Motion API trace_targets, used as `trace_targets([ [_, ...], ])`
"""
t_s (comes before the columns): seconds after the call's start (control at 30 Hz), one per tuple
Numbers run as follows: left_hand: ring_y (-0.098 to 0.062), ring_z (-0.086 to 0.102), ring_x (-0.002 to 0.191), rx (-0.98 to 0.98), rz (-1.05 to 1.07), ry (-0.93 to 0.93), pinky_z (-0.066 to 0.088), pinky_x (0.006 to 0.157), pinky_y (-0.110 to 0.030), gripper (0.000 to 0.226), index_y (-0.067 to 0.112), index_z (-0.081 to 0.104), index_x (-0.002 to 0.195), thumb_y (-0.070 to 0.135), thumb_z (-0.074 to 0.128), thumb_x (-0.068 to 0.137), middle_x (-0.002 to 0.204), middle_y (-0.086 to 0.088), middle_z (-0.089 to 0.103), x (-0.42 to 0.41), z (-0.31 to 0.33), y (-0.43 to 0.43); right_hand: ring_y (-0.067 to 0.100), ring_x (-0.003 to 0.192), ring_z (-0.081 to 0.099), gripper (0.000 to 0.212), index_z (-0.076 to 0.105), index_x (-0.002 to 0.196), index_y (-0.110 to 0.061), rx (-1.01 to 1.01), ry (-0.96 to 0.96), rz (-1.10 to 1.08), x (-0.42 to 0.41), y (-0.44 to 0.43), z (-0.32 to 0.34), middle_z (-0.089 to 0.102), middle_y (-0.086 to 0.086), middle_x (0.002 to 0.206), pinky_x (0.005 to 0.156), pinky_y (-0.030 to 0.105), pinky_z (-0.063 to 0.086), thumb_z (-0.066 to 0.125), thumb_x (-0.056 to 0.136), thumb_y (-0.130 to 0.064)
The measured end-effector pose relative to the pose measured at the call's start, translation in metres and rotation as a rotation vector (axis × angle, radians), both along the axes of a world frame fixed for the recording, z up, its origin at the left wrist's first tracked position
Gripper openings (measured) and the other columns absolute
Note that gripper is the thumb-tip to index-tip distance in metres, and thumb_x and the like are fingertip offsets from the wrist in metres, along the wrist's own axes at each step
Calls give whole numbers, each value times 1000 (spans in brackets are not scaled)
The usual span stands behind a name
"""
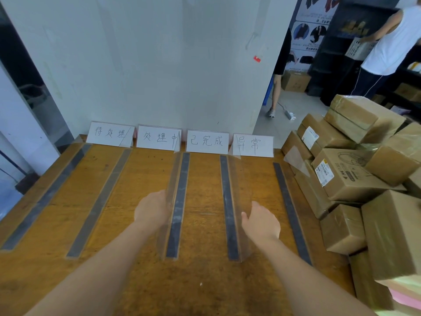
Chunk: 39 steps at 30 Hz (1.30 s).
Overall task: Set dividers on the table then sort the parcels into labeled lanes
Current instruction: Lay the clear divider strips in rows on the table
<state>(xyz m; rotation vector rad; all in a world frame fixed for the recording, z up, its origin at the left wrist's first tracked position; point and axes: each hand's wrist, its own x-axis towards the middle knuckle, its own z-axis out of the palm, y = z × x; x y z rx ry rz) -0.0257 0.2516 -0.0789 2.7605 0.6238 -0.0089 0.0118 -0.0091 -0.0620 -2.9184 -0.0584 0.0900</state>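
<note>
Your left hand (151,210), at centre frame, lies against the left face of the centre-left divider (174,169). Its fingertips end at the clear sheet, so you cannot tell whether they pinch the sheet or only press on it. Your right hand (262,221) sits just right of the centre-right divider (235,179), fingers relaxed and loosely spread, thumb toward the sheet and holding nothing. Whether the thumb touches the sheet cannot be told. Both dividers stand upright along dark strips (178,224) that run from the near edge of the table (205,281) toward the wall. Further clear sheets (296,161) show at the outer strips to left and right. Four handwritten label cards (207,141) stand in a row at the far ends of the strips, one per lane. The parcels (355,179) are stacked at the right of the frame, and none lies in a lane. Judged from this, you are in the divider-setting step, near its end, with sorting not begun. Next, confirm that each centre divider stands true on its strip, then free both hands. Reach right for the top parcel, read its label and match it to a card.
</note>
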Motion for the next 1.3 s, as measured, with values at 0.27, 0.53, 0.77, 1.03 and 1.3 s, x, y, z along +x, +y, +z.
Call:
trace_targets([
  [0.27,-20,63,84,33,15,38,55,67,-33,20,17,57,114,25,53,96,96,1,64,1,0,-1,21,106,63,40,47,132,-14,12,-6,0,-1,-2,1,62,4,120,74,30,51,46,100,-38],
  [0.53,-22,59,86,66,-2,59,48,64,-31,18,15,51,109,28,53,96,102,-3,60,0,1,0,21,106,63,39,48,131,-14,19,9,4,-1,-3,2,62,4,119,72,28,48,46,100,-38],
  [0.77,-25,60,101,65,-5,81,46,68,-31,29,14,48,121,31,51,97,115,-5,56,1,2,-2,20,105,62,38,50,129,-15,26,14,-2,0,-3,2,60,4,120,74,29,50,46,99,-38],
  [1.03,-22,59,87,68,29,50,45,64,-30,11,14,53,106,14,53,95,101,-2,59,2,3,-3,20,111,61,37,49,133,-15,25,0,-13,2,-4,0,59,4,127,81,29,51,45,101,-32],
  [1.3,-19,62,75,47,18,43,49,58,-30,22,19,63,97,2,51,89,87,2,63,3,0,-6,17,86,64,15,59,110,-18,62,32,-9,5,0,-4,68,0,100,62,24,47,53,97,-23],
])
